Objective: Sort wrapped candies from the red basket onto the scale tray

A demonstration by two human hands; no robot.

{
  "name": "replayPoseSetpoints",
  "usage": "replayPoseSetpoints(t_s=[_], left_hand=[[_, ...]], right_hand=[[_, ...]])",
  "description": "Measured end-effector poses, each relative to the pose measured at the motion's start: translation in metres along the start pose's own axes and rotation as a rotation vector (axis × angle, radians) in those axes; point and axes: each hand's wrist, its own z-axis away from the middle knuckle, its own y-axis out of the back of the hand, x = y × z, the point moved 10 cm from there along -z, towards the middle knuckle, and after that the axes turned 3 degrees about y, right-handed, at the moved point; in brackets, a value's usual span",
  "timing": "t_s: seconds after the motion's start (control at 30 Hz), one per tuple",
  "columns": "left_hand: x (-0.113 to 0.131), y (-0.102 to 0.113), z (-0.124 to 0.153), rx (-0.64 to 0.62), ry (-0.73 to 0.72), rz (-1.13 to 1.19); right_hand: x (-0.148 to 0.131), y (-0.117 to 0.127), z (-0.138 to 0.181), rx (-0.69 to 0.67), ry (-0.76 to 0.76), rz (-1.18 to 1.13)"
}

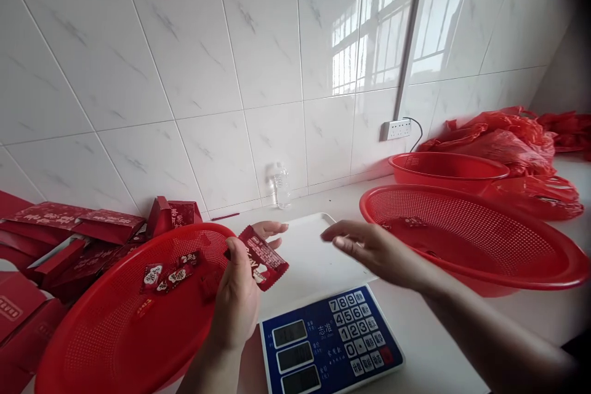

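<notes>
In my left hand (236,298) is a dark red snack packet (264,258) with white print, pinned by the thumb while the fingertips stretch out behind it. This hand is over the right rim of a red perforated basket (115,345), where several similar small packets (178,277) lie. My right hand (357,243) hovers above the white weighing tray (307,258), fingers stretched to the left and nothing visible in them. Below the hands sits the scale's blue keypad panel (330,338); its display digits are too dim to read.
Two red basins, one perforated (462,252) with a few packets, stand at right before red plastic bags (503,141). Red printed boxes (92,228) crowd the left. A clear bottle (281,184) stands near the tiled wall, left of a socket strip (397,130).
</notes>
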Motion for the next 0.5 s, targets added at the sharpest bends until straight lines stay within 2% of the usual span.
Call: replayPoseSetpoints(t_s=[0.07, 0.17, 0.3, 0.43, 0.5], left_hand=[[-0.008, -0.002, 0.003, 0.013, 0.047, -0.009], [-0.019, -0.005, 0.007, -0.005, 0.107, -0.034], [-0.021, -0.011, 0.006, -0.082, 0.092, -0.049], [-0.011, -0.013, 0.002, -0.108, 0.040, -0.103], [-0.008, -0.015, 0.002, -0.105, 0.032, -0.147]], right_hand=[[-0.039, -0.024, 0.000, -0.073, 0.099, -0.227], [-0.077, -0.050, -0.002, -0.133, 0.207, -0.420], [-0.082, -0.061, -0.014, -0.094, 0.223, -0.483], [-0.077, -0.049, -0.022, 0.035, 0.252, -0.537], [-0.074, -0.046, -0.023, 0.048, 0.239, -0.550]])
